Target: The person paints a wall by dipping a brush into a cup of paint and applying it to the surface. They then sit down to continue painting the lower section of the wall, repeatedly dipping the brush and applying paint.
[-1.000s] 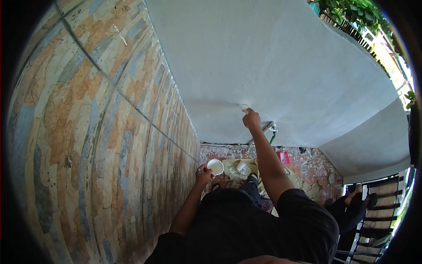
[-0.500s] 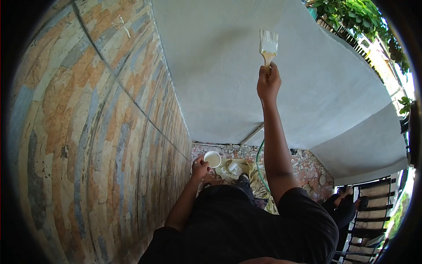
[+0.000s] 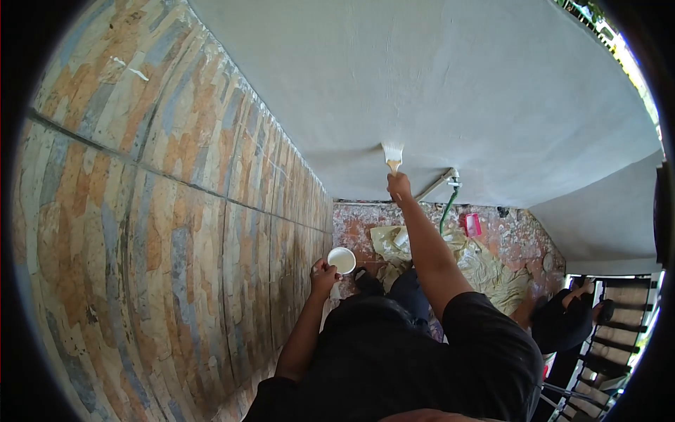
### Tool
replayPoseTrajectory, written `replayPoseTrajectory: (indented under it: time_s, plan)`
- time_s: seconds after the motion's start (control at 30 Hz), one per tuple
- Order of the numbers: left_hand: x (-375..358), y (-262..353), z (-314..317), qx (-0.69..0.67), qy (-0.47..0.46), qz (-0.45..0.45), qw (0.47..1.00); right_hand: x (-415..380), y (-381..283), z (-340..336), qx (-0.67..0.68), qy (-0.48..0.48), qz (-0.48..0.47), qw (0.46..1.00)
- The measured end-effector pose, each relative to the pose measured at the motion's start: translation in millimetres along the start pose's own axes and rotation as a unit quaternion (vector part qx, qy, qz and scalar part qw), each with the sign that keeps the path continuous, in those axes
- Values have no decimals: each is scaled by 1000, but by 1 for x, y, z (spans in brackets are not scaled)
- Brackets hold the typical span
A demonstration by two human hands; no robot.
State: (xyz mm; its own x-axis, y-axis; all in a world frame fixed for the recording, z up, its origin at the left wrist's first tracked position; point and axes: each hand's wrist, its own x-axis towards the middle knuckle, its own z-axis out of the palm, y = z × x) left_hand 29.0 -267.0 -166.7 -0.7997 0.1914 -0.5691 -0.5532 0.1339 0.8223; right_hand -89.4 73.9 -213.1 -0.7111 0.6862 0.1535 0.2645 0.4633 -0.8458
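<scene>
My right hand (image 3: 399,187) is closed around the wooden handle of a flat paintbrush (image 3: 394,155). The brush points up and away from me, its pale, paint-coated bristles right at the grey-white wall (image 3: 492,91) in front. Low on the left, my left hand (image 3: 323,276) grips the rim of a white cup (image 3: 342,261) with off-white paint in it. That hand is close to the stone-patterned tiled wall (image 3: 176,232).
A pipe with a tap (image 3: 451,177) and green hose (image 3: 448,211) comes off the wall low down. On the paint-spotted floor lie a crumpled tan sheet (image 3: 485,267) and a pink container (image 3: 472,225). Another person (image 3: 562,320) in dark clothes is at lower right by a slatted gate (image 3: 619,316).
My right hand has brought the brush down the wall and slightly left. The view has shifted, showing more of the floor, the tap and the pink container. The cup stays in my left hand.
</scene>
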Motion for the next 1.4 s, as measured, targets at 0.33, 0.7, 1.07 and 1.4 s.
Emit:
replayPoseTrajectory:
  time_s: [0.33,0.7,1.07,1.4]
  plan:
    - [4,20,14,-19,4,8,1000,47,-126,-64,401,-102,374,830]
    - [14,9,33,-20,-34,62,997,50,-262,-173,418,-58,-74,903]
    - [-2,-6,15,4,28,5,1000,47,-63,-21,267,-2,-42,963]
    - [0,-15,20,23,28,-8,999,-6,1,17,363,-136,503,773]
